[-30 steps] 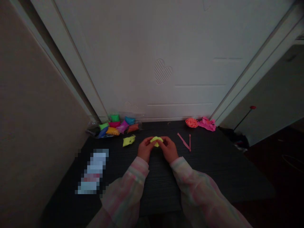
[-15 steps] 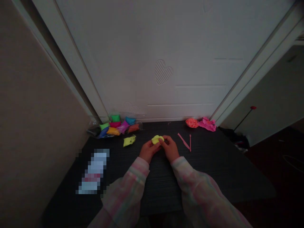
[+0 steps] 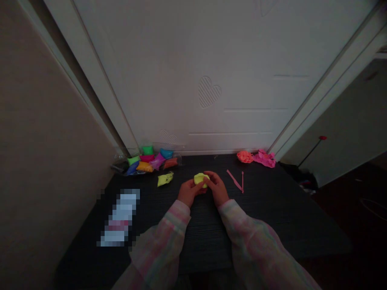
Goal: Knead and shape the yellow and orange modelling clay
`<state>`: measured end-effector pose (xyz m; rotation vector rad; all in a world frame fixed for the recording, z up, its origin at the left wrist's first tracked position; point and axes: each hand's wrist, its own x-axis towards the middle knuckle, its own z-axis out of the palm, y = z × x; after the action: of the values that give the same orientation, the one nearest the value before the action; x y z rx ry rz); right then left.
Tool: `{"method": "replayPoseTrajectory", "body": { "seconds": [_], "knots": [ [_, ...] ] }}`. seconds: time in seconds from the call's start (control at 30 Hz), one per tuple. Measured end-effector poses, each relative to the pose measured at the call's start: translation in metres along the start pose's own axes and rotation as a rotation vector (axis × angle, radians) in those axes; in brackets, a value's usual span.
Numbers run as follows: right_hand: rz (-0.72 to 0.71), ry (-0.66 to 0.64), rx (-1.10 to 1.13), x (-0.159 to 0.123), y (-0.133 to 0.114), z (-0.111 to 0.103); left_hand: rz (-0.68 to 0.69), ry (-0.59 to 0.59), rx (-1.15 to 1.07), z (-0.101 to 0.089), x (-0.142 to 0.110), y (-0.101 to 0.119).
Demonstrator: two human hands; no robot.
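Tabletop point(image 3: 278, 213): 2 hands point(image 3: 186, 193) hold 1 yellow lump point(image 3: 200, 178).

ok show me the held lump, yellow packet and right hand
Held lump point(image 3: 199, 177): head view, upper face
Yellow packet point(image 3: 164, 179): head view, middle
Right hand point(image 3: 218, 190): head view, back of hand

This looks like a room in a home. The white panel point(image 3: 163, 68) filling the upper middle of the frame is edged with trim like a household door, and a striped heart point(image 3: 208, 92) is pressed into it. A plain wall point(image 3: 45, 153) fills the left side. Lower down, a dark wood-grain tabletop point(image 3: 284, 217) carries small, brightly coloured packets point(image 3: 144, 166), more like a hobby corner than a workshop.
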<state>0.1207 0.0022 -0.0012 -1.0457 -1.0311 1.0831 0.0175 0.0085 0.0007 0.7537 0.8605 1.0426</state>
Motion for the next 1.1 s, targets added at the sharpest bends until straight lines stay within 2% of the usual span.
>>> {"method": "replayPoseTrajectory", "body": {
  "seconds": [0.23,0.7,0.87,1.1],
  "knots": [
    [0.025,0.026,-0.136,0.0005,-0.0018,-0.0016,-0.037,-0.015,0.064,-0.0013,0.0015,-0.002],
    [0.003,0.17,-0.179,0.0008,-0.0041,-0.0021,-0.039,-0.034,0.062,-0.001,0.0021,-0.0039],
    [0.033,0.099,-0.039,0.0018,0.0005,-0.0027,-0.036,-0.021,0.065,-0.003,0.0035,-0.0036],
    [0.05,-0.024,-0.109,0.0022,0.0009,-0.0032,-0.009,-0.071,0.113,-0.0034,0.0026,-0.0026]
  ]
}}
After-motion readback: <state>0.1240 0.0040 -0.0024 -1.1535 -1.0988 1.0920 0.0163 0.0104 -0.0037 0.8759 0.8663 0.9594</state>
